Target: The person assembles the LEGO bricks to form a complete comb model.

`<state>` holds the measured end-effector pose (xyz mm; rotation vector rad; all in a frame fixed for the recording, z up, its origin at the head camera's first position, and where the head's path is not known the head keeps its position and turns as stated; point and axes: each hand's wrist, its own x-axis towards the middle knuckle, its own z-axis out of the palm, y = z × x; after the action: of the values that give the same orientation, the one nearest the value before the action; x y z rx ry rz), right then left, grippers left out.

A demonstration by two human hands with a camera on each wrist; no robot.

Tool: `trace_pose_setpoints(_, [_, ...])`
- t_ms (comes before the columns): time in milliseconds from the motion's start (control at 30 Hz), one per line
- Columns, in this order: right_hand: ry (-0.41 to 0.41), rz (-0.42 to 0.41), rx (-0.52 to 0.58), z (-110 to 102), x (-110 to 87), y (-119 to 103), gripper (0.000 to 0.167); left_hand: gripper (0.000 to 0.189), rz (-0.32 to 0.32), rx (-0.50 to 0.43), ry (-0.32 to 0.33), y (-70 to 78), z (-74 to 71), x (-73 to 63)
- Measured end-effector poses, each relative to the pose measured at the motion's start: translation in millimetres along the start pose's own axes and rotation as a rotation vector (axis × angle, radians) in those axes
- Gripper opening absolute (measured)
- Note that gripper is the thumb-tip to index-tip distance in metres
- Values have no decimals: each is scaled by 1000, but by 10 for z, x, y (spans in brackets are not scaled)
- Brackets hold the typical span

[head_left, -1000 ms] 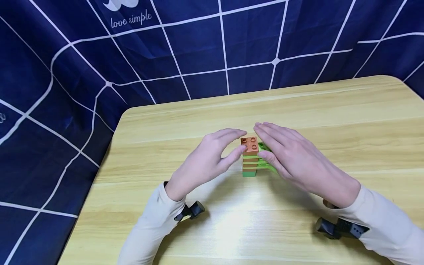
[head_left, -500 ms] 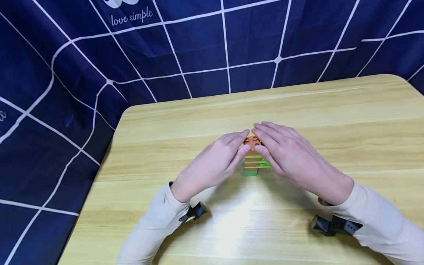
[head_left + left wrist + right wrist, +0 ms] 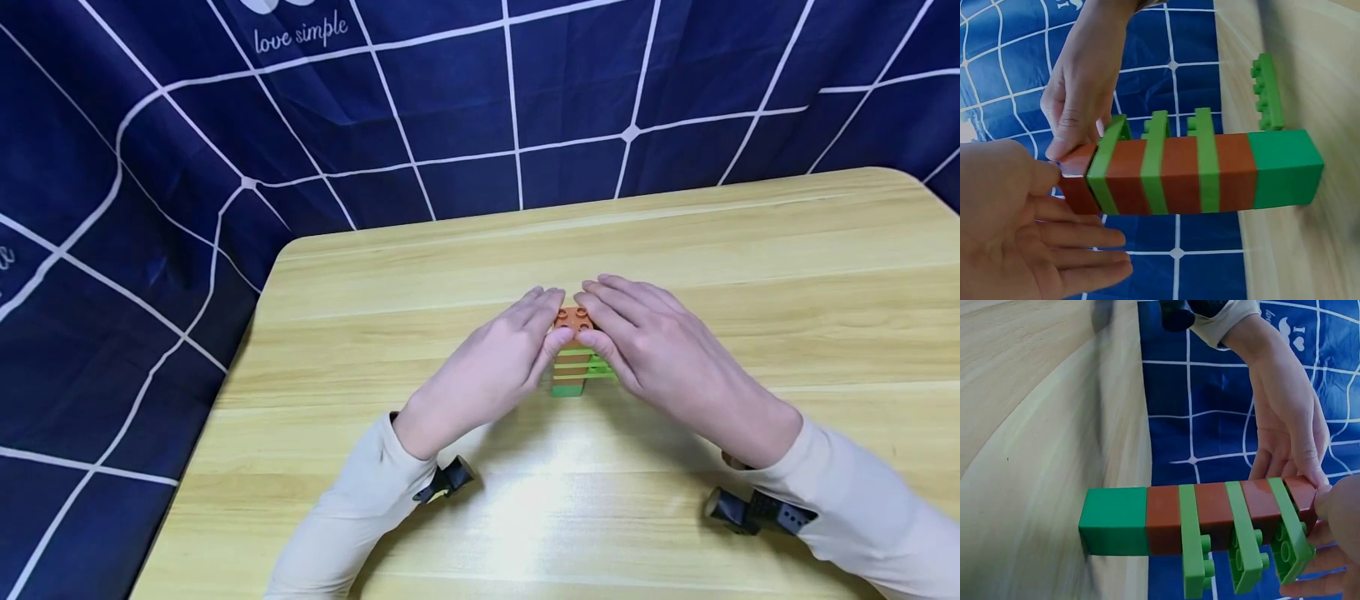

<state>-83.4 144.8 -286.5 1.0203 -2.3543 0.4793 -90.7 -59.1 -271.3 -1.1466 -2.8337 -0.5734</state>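
A tower of toy building bricks (image 3: pixel 572 360) stands on the table. From a dark green base brick (image 3: pixel 1288 169), brown bricks alternate with light green plates (image 3: pixel 1191 540) that jut out to the right. At the top, my left hand (image 3: pixel 495 358) and right hand (image 3: pixel 660 350) meet around the uppermost brown brick (image 3: pixel 573 317). Both thumbs sit on its near side, with fingers reaching around the far side. In the right wrist view, that brick is slightly tilted against the plate under it. Part of the brick is hidden by my thumbs.
A loose light green studded piece (image 3: pixel 1268 94) lies on the wooden table (image 3: pixel 360 333) beside the tower, hidden by my right hand in the head view. A dark blue curtain with white lines (image 3: pixel 450 108) hangs behind the table. Black wrist cameras (image 3: pixel 446 479) hang below both sleeves.
My left hand has moved right and closed in on the top brown brick. The right hand has shifted slightly, its thumb now against the brick's near side. The tower still stands.
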Motion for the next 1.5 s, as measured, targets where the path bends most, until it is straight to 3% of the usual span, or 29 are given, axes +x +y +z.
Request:
trace_pose_setpoints(400, [8, 46, -1, 9, -39, -7, 68, 51, 36, 150, 0, 52, -18, -6])
trace_pose_setpoints(967, [22, 68, 46, 50, -58, -5, 64, 48, 28, 123, 44, 30, 37, -34])
trace_pose_setpoints(1133, [-71, 84, 60, -26, -61, 62, 56, 46, 44, 141, 77, 32, 66, -41])
trace_pose_setpoints(1267, [-152, 148, 69, -136, -122, 150, 43, 45, 56, 155, 97, 38, 91, -35])
trace_pose_setpoints(1500, [-214, 268, 79, -185, -330, 291, 40, 46, 39, 149, 98, 49, 100, -41])
